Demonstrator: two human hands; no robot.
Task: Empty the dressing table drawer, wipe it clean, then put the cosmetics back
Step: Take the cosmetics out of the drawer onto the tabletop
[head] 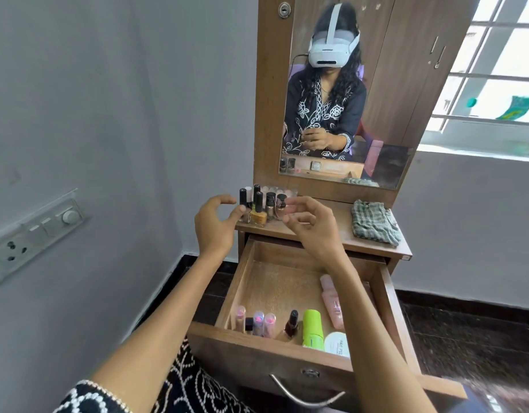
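Above the open drawer (290, 287), our hands, left (216, 225) and right (309, 225), hover loosely curled, empty, beside nail polish bottles (261, 204) crowding the table (340, 231) edge; careless contact may topple them.

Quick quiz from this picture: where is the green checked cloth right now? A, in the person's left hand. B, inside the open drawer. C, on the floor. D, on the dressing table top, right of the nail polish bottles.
D: the green checked cloth lies crumpled on the dressing table top, to the right of the nail polish bottles, outside the open drawer, and neither hand touches it.
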